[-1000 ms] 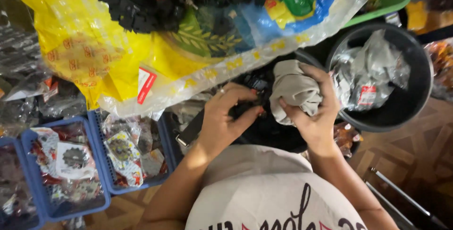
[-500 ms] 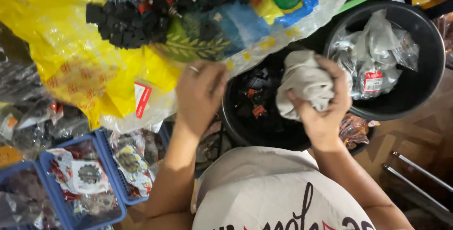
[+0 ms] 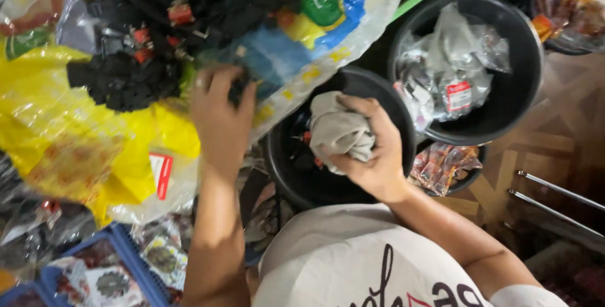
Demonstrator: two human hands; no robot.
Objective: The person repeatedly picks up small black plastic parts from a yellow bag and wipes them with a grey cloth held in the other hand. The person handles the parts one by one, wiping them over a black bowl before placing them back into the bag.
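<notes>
My right hand is closed around a crumpled grey cloth, held over a black basin with small dark parts inside. My left hand reaches up onto a large yellow and blue plastic sack. Its fingers curl at the edge of a heap of small black parts with red tags lying on the sack. Whether the fingers grip a part is hidden.
A second black basin at the upper right holds clear plastic packets. A third basin with reddish packets sits below it. Blue crates of bagged parts stand at the lower left. Metal legs cross the wooden floor at right.
My left hand has left the basin and moved up and left onto the sack, among the black parts. My right hand keeps the grey cloth over the basin.
</notes>
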